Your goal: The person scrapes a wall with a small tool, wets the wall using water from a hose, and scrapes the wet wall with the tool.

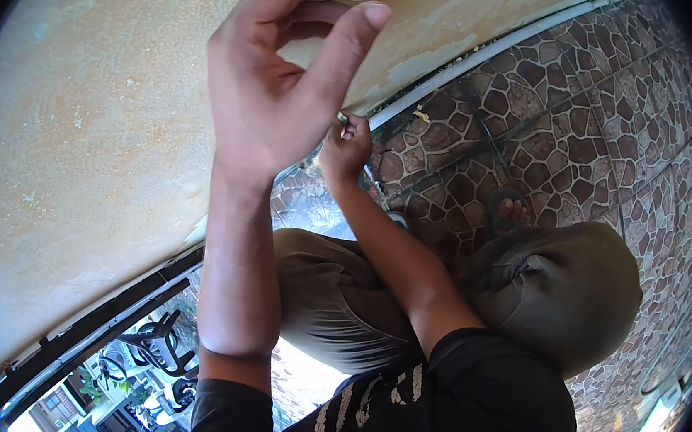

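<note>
From the head camera, the left hand (279,85) is raised close to the lens in front of the pale yellow wall (77,148). Its fingers (346,41) are loosely curled with the thumb apart, holding nothing; there is bare wall all around them.

Beyond and just right of those fingers, the right hand (345,151) is pinched shut at the wall's lower edge, where a white pipe (495,51) runs along the seam with the stone-patterned floor (587,131). What it pinches is too small to tell.

Past the right fingers the floor lies open toward the person's bare foot in a sandal (511,211). Nearer than the fingers, both knees in olive trousers (571,296) crowd the space beneath the arms.
</note>
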